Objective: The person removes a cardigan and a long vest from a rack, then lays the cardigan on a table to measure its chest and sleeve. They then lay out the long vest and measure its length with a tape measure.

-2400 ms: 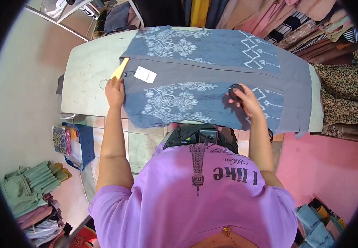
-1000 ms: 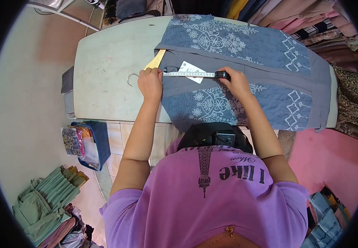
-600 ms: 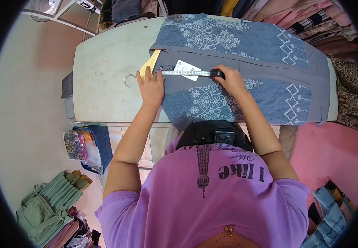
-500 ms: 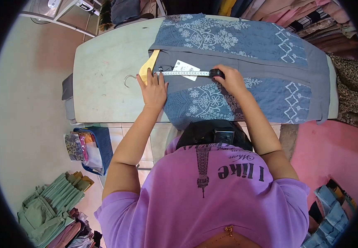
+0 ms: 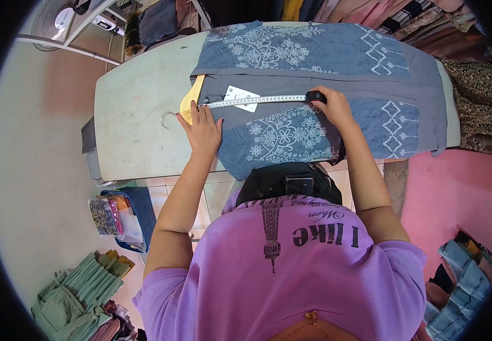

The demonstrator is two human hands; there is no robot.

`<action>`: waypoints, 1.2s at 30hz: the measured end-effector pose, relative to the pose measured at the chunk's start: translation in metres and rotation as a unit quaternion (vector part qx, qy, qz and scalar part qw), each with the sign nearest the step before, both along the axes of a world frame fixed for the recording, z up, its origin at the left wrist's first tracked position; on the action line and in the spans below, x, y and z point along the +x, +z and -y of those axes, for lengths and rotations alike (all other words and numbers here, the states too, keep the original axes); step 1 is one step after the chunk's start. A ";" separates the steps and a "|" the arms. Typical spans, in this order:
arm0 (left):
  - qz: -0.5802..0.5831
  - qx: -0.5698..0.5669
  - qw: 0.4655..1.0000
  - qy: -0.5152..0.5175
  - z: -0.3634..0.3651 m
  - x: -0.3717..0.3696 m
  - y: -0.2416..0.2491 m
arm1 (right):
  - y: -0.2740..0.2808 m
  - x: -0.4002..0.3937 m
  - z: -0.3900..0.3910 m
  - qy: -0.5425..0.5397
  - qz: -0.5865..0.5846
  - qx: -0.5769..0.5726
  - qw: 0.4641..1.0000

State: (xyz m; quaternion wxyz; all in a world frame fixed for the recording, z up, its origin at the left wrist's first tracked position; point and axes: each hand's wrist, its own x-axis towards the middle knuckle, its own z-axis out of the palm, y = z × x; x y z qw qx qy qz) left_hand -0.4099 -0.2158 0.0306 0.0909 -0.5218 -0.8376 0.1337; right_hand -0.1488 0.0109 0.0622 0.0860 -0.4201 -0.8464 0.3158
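A blue-grey garment (image 5: 359, 85) with white floral embroidery lies spread on the table, its neck end toward the left. A wooden hanger (image 5: 192, 98) with a metal hook sits in the neck. My left hand (image 5: 204, 131) lies with fingers stretched flat at the neck edge, the fingertips by the end of the measuring strip. In my right hand (image 5: 335, 108) is the black case of a tape measure (image 5: 315, 97). Its white strip runs taut between both hands, across a white paper tag (image 5: 236, 98) on the garment.
The pale table (image 5: 138, 108) has a curved outline. Clothes hang beyond its far edge and at the right. A blue basket (image 5: 144, 213) with packed items stands below left. Folded green clothes (image 5: 70, 295) and denim (image 5: 462, 278) are stacked at the lower corners. A fan (image 5: 58, 23) is at upper left.
My right hand has drawn the tape measure case farther right, so more strip shows. My left hand stays at the neck end. The whole view has shifted slightly.
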 end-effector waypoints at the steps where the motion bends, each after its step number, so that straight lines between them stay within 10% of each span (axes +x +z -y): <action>1: 0.012 0.011 1.000 -0.001 0.001 0.001 0.001 | -0.002 0.004 -0.002 -0.009 -0.003 -0.011 1.000; 36: -0.006 -0.018 1.000 0.017 -0.034 0.054 0.001 | -0.008 0.173 -0.108 -0.106 0.002 -0.026 0.994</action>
